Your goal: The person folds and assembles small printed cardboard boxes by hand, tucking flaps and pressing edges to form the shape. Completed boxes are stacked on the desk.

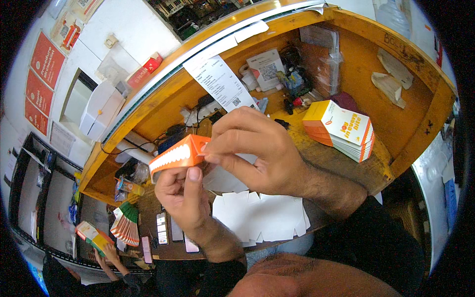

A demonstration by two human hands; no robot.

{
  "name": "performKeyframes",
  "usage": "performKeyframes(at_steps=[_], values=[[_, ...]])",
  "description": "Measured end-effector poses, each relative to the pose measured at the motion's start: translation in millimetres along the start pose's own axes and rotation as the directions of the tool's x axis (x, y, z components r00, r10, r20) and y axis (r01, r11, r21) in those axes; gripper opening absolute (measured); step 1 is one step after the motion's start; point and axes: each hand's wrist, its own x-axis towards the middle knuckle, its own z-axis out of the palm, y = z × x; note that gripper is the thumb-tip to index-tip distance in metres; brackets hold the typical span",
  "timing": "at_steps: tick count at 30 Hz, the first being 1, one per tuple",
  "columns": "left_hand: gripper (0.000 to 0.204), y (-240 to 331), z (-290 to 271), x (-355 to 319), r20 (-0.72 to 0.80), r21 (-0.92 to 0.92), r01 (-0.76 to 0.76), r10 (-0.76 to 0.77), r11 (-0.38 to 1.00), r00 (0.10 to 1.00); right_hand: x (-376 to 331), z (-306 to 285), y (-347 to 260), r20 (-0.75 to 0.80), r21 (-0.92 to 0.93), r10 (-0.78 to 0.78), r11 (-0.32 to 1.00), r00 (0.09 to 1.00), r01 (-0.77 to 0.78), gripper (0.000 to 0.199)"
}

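An orange and white folding carton (170, 157) is held up over the table, tilted, between my two hands. My left hand (187, 199) grips it from below, its thumb lying along the near side. At the carton's right end, my right hand (260, 151) pinches the orange end flap between thumb and fingertips. Beneath my hands, flat white carton blanks (260, 215) with notched edges lie on the table. To the right stands a stack of yellow, white and orange carton blanks (341, 128).
A wooden shelf edge (346, 22) curves around the table, with a long paper slip (220, 81) hanging from it. Cables and bags clutter the back. At lower left, another person's hands (110, 257) hold a carton near fanned blanks (126, 225) and a phone (162, 228).
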Motion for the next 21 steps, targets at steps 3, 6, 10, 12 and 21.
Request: performKeyframes(at_steps=[3, 6, 10, 12, 21], values=[[0.032, -1.0, 0.7, -3.5, -0.054, 0.063, -0.010, 0.014, 0.998, 0.998, -0.9, 0.1, -2.2, 0.013, -0.001, -0.060, 0.998, 0.998, 0.060, 0.022], [0.035, -1.6, -3.8, -5.0, -0.050, 0.091, -0.067, 0.072, 0.994, 0.996, 0.9, 0.3, -4.4, 0.017, 0.014, -0.111, 0.994, 0.994, 0.111, 0.025], [0.037, 2.8, -1.0, -7.4, -0.061, 0.156, -0.079, 0.090, 0.985, 0.994, 2.3, -1.8, -5.8, 0.024, 0.018, -0.148, 0.989, 0.989, 0.147, 0.026], [0.039, 3.8, 0.1, -9.6, -0.072, 0.176, -0.065, 0.078, 0.982, 0.994, 1.4, -0.8, -5.9, 0.016, 0.039, -0.146, 0.989, 0.989, 0.145, 0.026], [0.037, 0.3, 10.9, -11.7, -0.052, 0.177, -0.094, 0.105, 0.980, 0.993, 2.6, -4.0, -13.1, -0.026, 0.056, -0.111, 0.992, 0.993, 0.112, 0.029]])
